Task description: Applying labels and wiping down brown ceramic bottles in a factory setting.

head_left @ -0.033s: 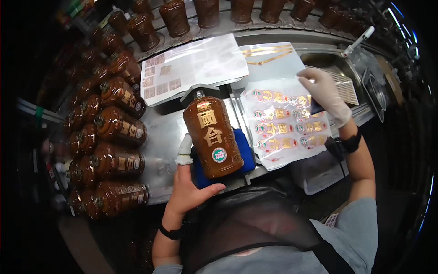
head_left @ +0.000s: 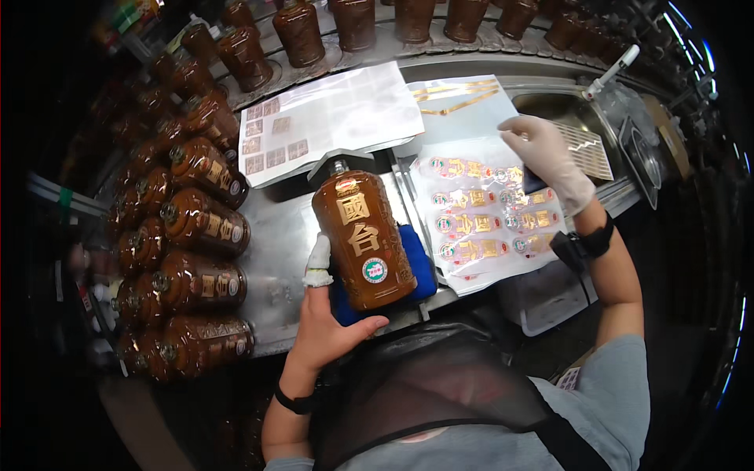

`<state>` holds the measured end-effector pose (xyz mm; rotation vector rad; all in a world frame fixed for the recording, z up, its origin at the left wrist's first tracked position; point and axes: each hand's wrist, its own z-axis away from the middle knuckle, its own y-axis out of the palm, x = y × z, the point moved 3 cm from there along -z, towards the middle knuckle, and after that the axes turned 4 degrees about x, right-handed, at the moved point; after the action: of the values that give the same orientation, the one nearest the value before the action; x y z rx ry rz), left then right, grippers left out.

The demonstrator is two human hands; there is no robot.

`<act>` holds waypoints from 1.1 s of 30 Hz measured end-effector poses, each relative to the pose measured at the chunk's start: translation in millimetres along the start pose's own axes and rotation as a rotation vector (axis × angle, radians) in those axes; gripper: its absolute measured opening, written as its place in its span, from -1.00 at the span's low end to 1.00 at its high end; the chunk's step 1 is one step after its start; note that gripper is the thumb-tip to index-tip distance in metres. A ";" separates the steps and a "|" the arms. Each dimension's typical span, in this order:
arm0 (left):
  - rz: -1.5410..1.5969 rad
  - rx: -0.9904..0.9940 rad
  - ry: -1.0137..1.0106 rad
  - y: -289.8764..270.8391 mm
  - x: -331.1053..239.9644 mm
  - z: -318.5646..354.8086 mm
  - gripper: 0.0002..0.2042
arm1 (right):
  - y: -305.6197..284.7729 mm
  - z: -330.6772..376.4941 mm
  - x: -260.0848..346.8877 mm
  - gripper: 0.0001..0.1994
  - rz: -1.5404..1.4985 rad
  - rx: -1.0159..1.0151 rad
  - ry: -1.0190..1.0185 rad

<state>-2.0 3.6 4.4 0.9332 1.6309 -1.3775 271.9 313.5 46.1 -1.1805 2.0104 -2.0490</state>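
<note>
A brown glazed bottle (head_left: 363, 239) with gold characters and a round label lies on a blue pad (head_left: 416, 267), its neck pointing away from me. My left hand (head_left: 326, 330) grips its base, thumb under the bottom and a white-wrapped index finger along its left side. My right hand (head_left: 546, 157), in a white glove, rests with fingers spread on the upper right corner of a clear sheet of gold and red labels (head_left: 479, 228) beside the bottle. A dark wristband sits on each wrist.
Several matching brown bottles (head_left: 200, 228) lie in rows on the steel bench (head_left: 275, 243) to the left. More bottles (head_left: 298, 31) stand along the curved track behind. White backing sheets (head_left: 338, 118) lie beyond the bottle, a metal basin (head_left: 565, 110) at right, a white tub (head_left: 542, 302) below.
</note>
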 end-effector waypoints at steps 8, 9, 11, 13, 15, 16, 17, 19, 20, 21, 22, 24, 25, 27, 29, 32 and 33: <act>-0.010 0.031 0.056 -7.5 6.2 1.2 0.14 | 54.9 -81.9 5.3 -0.68 0.263 0.211 0.033; -0.025 0.030 0.051 -10.0 9.7 3.3 0.13 | 64.9 -89.1 2.3 -0.66 0.317 0.227 0.011; -0.009 0.023 0.039 -12.2 16.9 7.7 0.12 | 79.9 -99.9 -4.5 -0.65 0.383 0.216 0.000; 0.006 0.014 0.022 -13.9 20.9 9.6 0.11 | 91.7 -110.0 -7.8 -0.67 0.432 0.219 0.031; 0.032 -0.021 0.025 -16.2 22.7 10.3 0.08 | 96.2 -115.1 -10.9 -0.70 0.418 0.249 0.063; 0.032 -0.024 0.020 -16.9 23.3 10.0 0.08 | 98.8 -116.2 -11.0 -0.72 0.402 0.278 0.101; 0.047 -0.038 0.008 -17.9 23.7 9.1 0.06 | 100.9 -118.2 -11.5 -0.72 0.400 0.282 0.099; 0.064 -0.045 -0.007 -18.5 26.0 8.0 0.03 | 102.6 -119.5 -14.8 -0.79 0.401 0.245 0.081; 0.045 -0.065 0.000 -19.2 28.5 7.2 0.01 | 103.9 -121.0 -16.8 -0.79 0.399 0.248 0.084; 0.025 -0.083 0.007 -20.0 29.6 6.4 -0.01 | 104.6 -122.7 -17.7 -0.81 0.402 0.242 0.074; 0.023 -0.078 0.005 -20.4 28.5 5.8 -0.01 | 105.4 -123.0 -18.7 -0.83 0.404 0.236 0.065; 0.091 -0.082 -0.080 -21.1 28.1 5.3 0.02 | 106.0 -122.2 -18.5 -0.85 0.435 0.188 0.057; 0.090 -0.081 -0.082 -20.6 28.5 5.2 0.02 | 104.4 -122.1 -17.0 -0.86 0.468 0.138 0.044; 0.101 -0.098 -0.076 -20.6 29.1 5.2 -0.01 | 101.1 -123.6 -17.5 -0.84 0.434 0.216 0.063; 0.095 -0.107 -0.083 -22.0 29.1 5.8 -0.03 | 102.6 -123.7 -18.4 -0.82 0.400 0.292 0.079; 0.094 -0.151 -0.073 -23.3 31.2 8.0 -0.08 | 103.9 -122.1 -15.8 -0.82 0.389 0.268 0.032; 0.099 -0.185 -0.057 -23.7 31.8 9.4 -0.12 | 102.2 -119.3 -13.9 -0.83 0.332 0.239 0.019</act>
<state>-35.5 -7.6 -15.7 0.8470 1.6164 -1.1552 171.2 404.5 -34.1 -0.7318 1.7618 -2.0597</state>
